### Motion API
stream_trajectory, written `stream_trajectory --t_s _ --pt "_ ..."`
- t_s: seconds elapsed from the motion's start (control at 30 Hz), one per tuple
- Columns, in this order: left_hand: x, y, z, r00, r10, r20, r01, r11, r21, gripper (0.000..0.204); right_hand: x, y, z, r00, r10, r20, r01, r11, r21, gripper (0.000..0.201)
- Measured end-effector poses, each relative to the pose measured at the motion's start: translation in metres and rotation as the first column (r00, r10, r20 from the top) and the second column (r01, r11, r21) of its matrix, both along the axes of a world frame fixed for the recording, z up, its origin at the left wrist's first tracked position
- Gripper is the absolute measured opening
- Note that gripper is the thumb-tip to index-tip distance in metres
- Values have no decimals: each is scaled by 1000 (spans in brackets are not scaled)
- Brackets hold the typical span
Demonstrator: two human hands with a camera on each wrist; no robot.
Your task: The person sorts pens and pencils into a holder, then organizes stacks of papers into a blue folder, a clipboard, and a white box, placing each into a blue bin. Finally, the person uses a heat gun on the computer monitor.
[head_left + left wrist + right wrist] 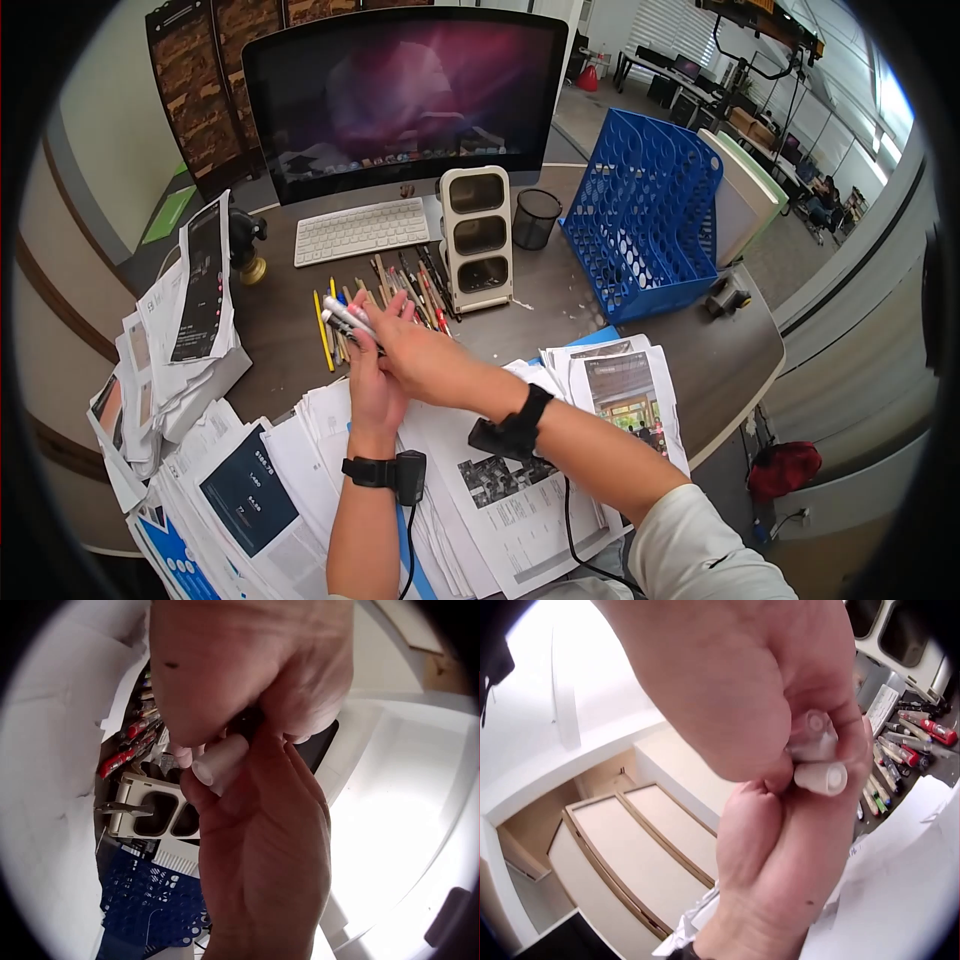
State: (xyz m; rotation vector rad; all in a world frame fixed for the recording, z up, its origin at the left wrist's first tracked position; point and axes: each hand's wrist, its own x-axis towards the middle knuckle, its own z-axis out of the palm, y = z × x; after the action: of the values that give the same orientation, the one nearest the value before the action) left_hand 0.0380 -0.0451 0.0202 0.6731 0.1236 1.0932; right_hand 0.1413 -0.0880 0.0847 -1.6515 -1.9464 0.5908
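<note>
Both hands meet above the desk, near a row of loose pens (322, 330). My left hand (376, 395) grips white-ended markers (345, 316) from below, its fingers curled round them. From above, my right hand (425, 355) closes over the same bundle. In the left wrist view a whitish marker end (221, 761) pokes out between the right hand (247, 667) and the left hand (262, 847). The right wrist view shows a white marker end (821, 778) and a clear one (814, 731) between the hands; the rest is hidden by fingers.
Behind the pens stand a beige three-slot holder (478, 235), a black mesh cup (536, 218), a keyboard (360, 230) and a monitor (400, 100). A blue file rack (640, 210) is at the right. Paper stacks (300, 450) cover the front and left.
</note>
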Motion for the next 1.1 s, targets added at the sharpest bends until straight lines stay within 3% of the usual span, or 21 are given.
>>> stream_trajectory --t_s 0.03,0.1,0.13,0.17,0.2,0.23,0.27,0.3,0.33,0.37,0.4,0.43,0.47,0.53,0.57,0.63,0.77,0.87,0.93,1.0,1.1 --pt "-1 1 0 1000 0 2 0 1000 1 60 9 -2 2 1000 0 2 0 1000 1 70" --pt "-3 2 -3 934 27 -357 51 977 206 64 30 -8 1 986 118 -118 -115 993 33 63" --pt "-3 2 -3 935 30 -352 44 979 201 64 45 -5 -16 978 167 -124 -141 970 196 67" --pt "-5 0 -1 919 50 -392 57 964 259 67 55 -13 -8 945 163 -284 -117 978 170 68" --pt "-6 -1 2 899 73 -431 73 946 314 70 74 -21 -3 976 78 -204 -43 984 171 70" --pt "-8 0 8 925 99 -367 2 964 265 66 91 -28 5 957 -46 -287 77 992 97 71" --pt "-12 8 5 923 100 -371 -1 966 259 66 107 -31 23 816 -307 -489 274 951 -141 72" --pt "-23 21 -1 923 183 -338 -109 968 225 59 130 -35 28 896 -320 -308 365 925 102 61" --pt "-34 31 -7 913 265 -309 -214 959 187 52 176 -15 2 904 -396 -161 424 779 462 52" --pt "-42 38 -10 886 369 -282 -336 928 159 42 200 -10 10 858 -510 -63 457 701 547 44" --pt "-50 45 -12 845 471 -255 -453 882 129 34 227 -8 12 753 -652 87 555 700 450 39" --pt "-58 52 -16 844 472 -255 -453 881 132 34 238 -8 25 670 -693 267 586 714 382 36" --pt "-67 56 -22 790 551 -269 -552 830 78 28 250 -2 31 604 -694 392 578 720 384 32" --pt "-75 62 -29 723 626 -292 -648 761 26 23 273 15 37 524 -633 569 549 762 343 25" --pt "-77 64 -31 676 660 -328 -698 716 2 21 281 26 38 529 -630 569 548 765 338 25" --pt "-77 65 -35 623 688 -371 -745 667 -13 18 286 45 42 414 -424 805 514 839 178 16" --pt "-77 67 -37 608 697 -380 -755 656 -4 16 288 69 52 428 -444 787 426 867 257 15" --pt "-75 67 -38 609 690 -392 -754 657 -15 15 274 64 68 469 -508 723 455 840 295 33" --pt "-75 68 -38 600 692 -401 -761 649 -18 15 267 51 67 505 -534 678 352 845 404 36" --pt "-74 70 -42 612 681 -402 -748 663 -16 14 255 37 58 583 -612 534 317 777 544 29" --pt "-74 75 -54 582 677 -451 -741 670 51 15 195 9 58 702 -610 368 456 782 426 22"
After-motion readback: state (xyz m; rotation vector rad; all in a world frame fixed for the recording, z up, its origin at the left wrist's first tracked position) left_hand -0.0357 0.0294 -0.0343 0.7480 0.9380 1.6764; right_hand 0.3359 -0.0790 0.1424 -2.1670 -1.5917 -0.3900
